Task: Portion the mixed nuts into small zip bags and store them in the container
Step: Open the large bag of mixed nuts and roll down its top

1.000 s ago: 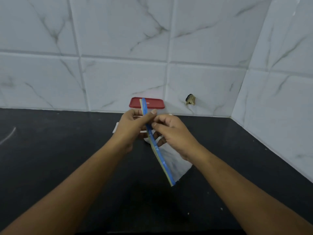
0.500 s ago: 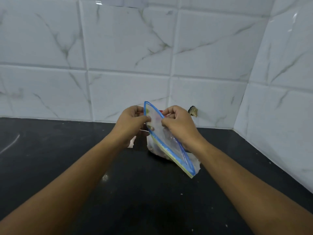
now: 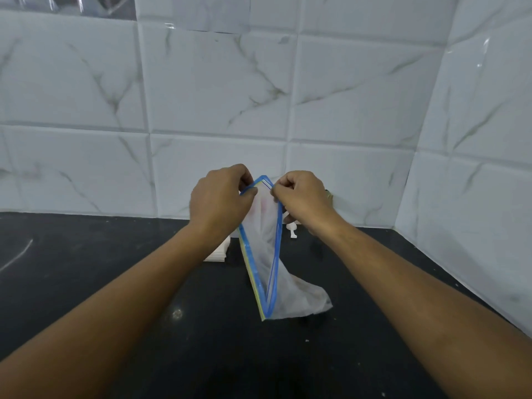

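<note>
The task looked to be at an early stage. Both hands were raised over the black table (image 3: pixel 86 254), close together, each clamped on one lip of a single zip bag (image 3: pixel 266 254). The left hand (image 3: pixel 220 198) pinched the left blue strip between thumb and curled fingers, and the right hand (image 3: pixel 302 197) pinched the opposite strip the same way. The two strips stood apart near the top and met again at the lower corner, so the mouth was pulled open in a narrow slit. The bag hung slanted from the hands, its clear body trailing down toward the table; whether its bottom edge touched the surface could not be told. Nothing like nuts showed through the plastic, so it seemed empty. No mixed nuts and no container were in view; the hands may have hidden them. A flat white stack (image 3: pixel 218 253) lay on the table just behind the left wrist, its nature unclear. By this reckoning, filling, sealing and storing all remained to be done, for this bag at least
</note>
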The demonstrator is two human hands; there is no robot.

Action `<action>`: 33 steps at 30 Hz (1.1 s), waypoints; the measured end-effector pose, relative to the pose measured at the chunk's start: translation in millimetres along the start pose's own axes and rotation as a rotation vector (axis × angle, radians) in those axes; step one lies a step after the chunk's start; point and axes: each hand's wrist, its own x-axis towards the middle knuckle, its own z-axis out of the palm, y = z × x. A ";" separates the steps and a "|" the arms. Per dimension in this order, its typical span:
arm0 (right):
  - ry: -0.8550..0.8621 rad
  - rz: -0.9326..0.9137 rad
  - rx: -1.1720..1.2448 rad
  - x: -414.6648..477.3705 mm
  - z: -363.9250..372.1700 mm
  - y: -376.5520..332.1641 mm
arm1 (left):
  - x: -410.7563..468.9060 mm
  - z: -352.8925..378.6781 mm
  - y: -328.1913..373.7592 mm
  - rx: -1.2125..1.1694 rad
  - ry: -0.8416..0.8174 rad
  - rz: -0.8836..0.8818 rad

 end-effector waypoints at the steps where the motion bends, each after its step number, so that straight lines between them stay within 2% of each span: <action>1: -0.001 0.014 0.025 0.5 -0.2 -1.8 | 1.3 -1.4 2.1 0.033 0.008 0.029; 4: -0.044 0.047 0.086 -0.7 1.5 -5.8 | 8.9 -3.0 6.9 -0.044 -0.032 -0.001; 6: -0.048 -0.030 -0.048 -1.7 3.2 -5.5 | 13.9 -2.6 8.5 -0.163 -0.087 -0.040; 9: 0.057 -0.188 -0.291 -3.2 1.1 -6.0 | 15.8 -3.6 9.1 -0.299 -0.134 -0.079; 11: 0.101 -0.218 -0.340 -0.8 -4.3 -5.4 | 16.0 -5.8 6.9 -0.327 -0.135 -0.098; 13: 0.093 -0.204 -0.292 2.5 -10.1 -3.9 | 16.5 -8.9 4.1 -0.287 -0.131 -0.099; 20: -0.046 0.022 0.002 7.0 -17.2 -10.2 | 18.0 -13.2 15.6 -0.335 -0.242 -0.136; 26: -0.175 0.236 0.286 6.2 -14.3 -15.7 | 19.8 -11.4 21.2 -0.744 -0.450 -0.466; 30: -0.162 0.317 0.307 15.2 -13.5 -6.5 | 23.3 -5.3 13.7 -0.945 -0.588 -0.712; 33: -0.200 0.405 0.348 17.9 -14.9 -1.9 | 23.2 -5.0 5.9 -1.085 -0.718 -0.806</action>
